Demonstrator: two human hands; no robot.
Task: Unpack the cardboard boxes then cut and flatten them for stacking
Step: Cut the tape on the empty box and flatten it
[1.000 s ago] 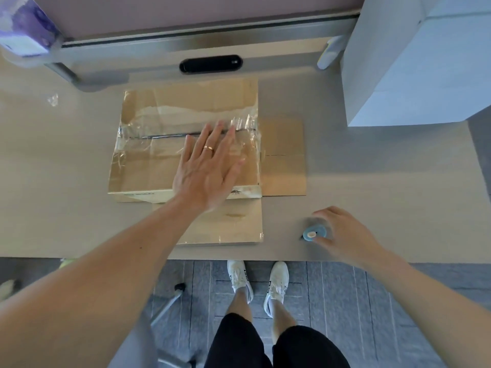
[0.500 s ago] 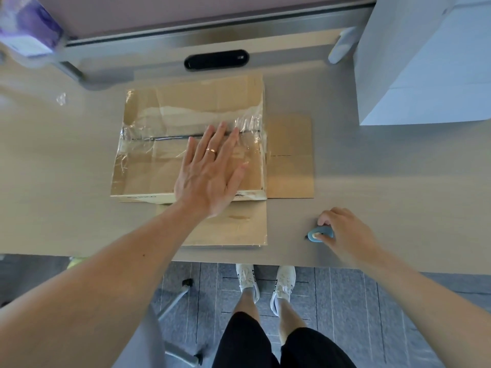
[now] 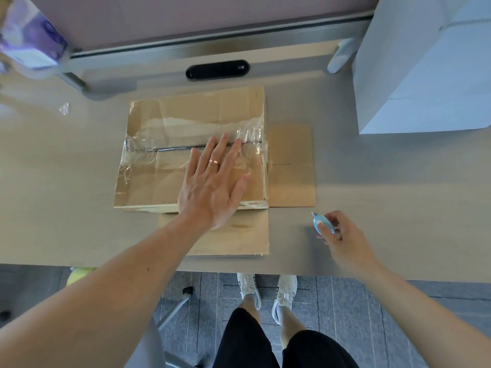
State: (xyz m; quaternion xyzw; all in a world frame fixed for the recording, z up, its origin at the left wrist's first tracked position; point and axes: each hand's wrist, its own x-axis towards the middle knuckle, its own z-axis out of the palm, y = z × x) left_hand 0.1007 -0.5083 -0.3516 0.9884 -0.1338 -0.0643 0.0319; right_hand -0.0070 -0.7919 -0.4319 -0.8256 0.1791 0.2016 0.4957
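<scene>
A brown cardboard box [image 3: 159, 160], flattened and streaked with clear tape, lies in the middle of the table [image 3: 385, 181]. One flap sticks out to the right and another toward the near edge. My left hand [image 3: 212, 187] presses flat on the box's right half, fingers straight and spread, a ring on one finger. To the right of the near flap, my right hand [image 3: 342, 237] pinches a small light-blue cutter [image 3: 322, 223] just above the table, its tip pointing up and left.
A large white box [image 3: 425, 75] stands at the back right. A black oval device [image 3: 217, 69] sits on the rail behind the cardboard. A purple-and-white package [image 3: 29, 41] is at the back left, with a scrap of clear tape [image 3: 64, 108] nearby. Chair legs show below the table edge.
My right hand has picked the blue cutter up off the table and turned it so its tip points toward the cardboard. My left hand stays flat on the box.
</scene>
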